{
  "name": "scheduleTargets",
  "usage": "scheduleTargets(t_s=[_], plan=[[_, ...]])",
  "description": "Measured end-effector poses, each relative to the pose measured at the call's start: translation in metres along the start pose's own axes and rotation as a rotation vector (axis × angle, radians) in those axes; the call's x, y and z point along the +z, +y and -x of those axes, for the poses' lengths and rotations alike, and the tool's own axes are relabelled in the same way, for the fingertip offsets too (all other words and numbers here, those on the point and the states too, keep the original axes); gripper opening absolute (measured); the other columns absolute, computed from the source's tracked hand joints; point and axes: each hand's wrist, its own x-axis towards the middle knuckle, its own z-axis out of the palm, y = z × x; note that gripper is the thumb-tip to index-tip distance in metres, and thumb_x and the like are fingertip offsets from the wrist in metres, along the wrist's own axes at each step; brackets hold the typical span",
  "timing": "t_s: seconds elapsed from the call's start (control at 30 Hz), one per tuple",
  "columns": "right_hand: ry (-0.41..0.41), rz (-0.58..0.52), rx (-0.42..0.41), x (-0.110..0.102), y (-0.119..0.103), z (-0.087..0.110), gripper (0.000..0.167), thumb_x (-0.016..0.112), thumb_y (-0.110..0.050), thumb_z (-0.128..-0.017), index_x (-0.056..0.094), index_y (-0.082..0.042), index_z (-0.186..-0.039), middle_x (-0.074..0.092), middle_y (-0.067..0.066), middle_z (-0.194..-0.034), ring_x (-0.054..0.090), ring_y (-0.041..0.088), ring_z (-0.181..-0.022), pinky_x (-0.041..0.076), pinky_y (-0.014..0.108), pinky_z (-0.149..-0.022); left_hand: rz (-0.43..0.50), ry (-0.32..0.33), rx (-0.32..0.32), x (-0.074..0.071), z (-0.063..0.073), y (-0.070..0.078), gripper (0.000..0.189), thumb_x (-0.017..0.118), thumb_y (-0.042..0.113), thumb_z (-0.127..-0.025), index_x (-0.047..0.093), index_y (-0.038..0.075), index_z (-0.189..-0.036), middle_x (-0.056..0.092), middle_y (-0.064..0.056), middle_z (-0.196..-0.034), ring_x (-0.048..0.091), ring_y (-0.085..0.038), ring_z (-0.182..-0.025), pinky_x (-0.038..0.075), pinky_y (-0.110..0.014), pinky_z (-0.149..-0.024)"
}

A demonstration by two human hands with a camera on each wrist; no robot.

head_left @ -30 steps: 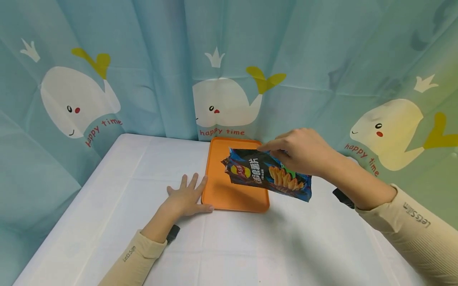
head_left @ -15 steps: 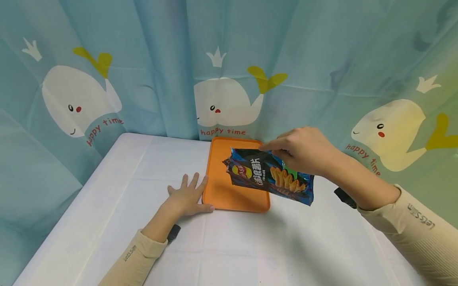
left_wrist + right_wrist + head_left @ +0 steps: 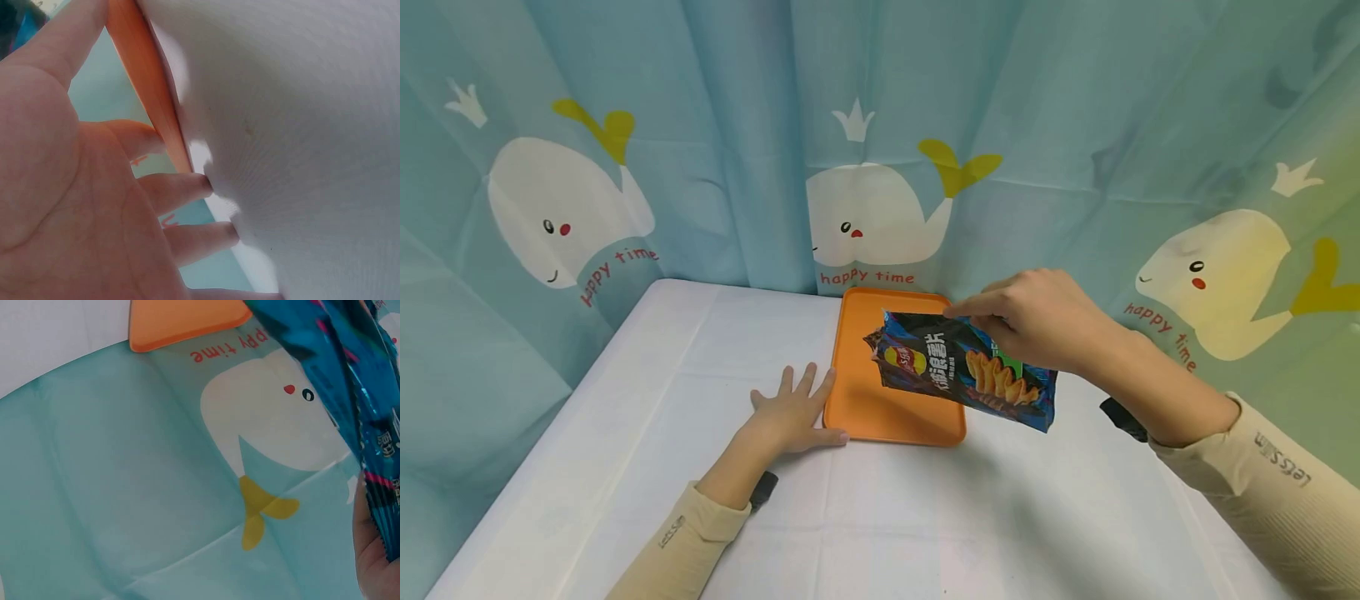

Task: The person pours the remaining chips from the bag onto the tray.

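A dark blue and black bag of potato chips [image 3: 958, 367], with a yellow and red logo, hangs over the right part of an orange tray [image 3: 857, 408]. My right hand [image 3: 1037, 321] grips the bag by its upper edge; the thumb is hidden behind it in the head view. In the right wrist view the bag's shiny blue side [image 3: 350, 381] fills the upper right. My left hand [image 3: 790, 417] lies with spread, straight fingers at the tray's left edge, fingertips on the tabletop. The left wrist view shows the palm [image 3: 75, 187] beside the tray's orange side wall [image 3: 147, 81].
The tray lies on a table with a white cloth [image 3: 700, 400], near its back edge. Behind stands a light blue curtain [image 3: 730, 167] with printed whales. A shadow [image 3: 1030, 508] falls on the cloth right of the tray.
The bag's lower right end has dipped slightly in my right hand. My left hand and the tray keep their places.
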Motion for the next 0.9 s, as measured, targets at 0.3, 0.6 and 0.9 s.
scheduleTargets(t_s=[0.3, 0.6, 0.9], plan=[[0.004, 0.012, 0.004, -0.0025, 0.0018, 0.0009, 0.033, 0.064, -0.005, -0.092, 0.078, -0.028, -0.112, 0.077, -0.006, -0.093, 0.027, 0.003, -0.042, 0.020, 0.023, -0.042, -0.007, 0.009, 0.004, -0.0004, 0.0013, -0.0008, 0.106, 0.063, 0.073, -0.082, 0.018, 0.019, -0.161, 0.012, -0.019, -0.166, 0.008, -0.052, -0.149, 0.019, -0.086, -0.097], [0.000, 0.029, 0.003, -0.0047, 0.0029, 0.0018, 0.032, 0.064, -0.006, -0.092, 0.078, -0.028, -0.111, 0.077, -0.006, -0.090, 0.029, 0.003, -0.043, 0.021, 0.023, -0.042, -0.014, 0.008, 0.001, 0.0004, 0.0003, -0.0007, 0.107, 0.062, 0.073, -0.082, 0.017, 0.019, -0.161, 0.012, -0.019, -0.166, 0.007, -0.052, -0.149, 0.018, -0.086, -0.098], [-0.018, 0.052, 0.001, -0.0094, 0.0014, 0.0014, 0.032, 0.065, -0.007, -0.092, 0.079, -0.029, -0.111, 0.072, -0.009, -0.077, 0.031, 0.003, -0.044, 0.022, 0.024, -0.042, -0.012, 0.011, 0.001, 0.0005, -0.0005, 0.0000, 0.107, 0.063, 0.073, -0.082, 0.018, 0.019, -0.161, 0.013, -0.020, -0.166, 0.008, -0.052, -0.149, 0.018, -0.086, -0.097]])
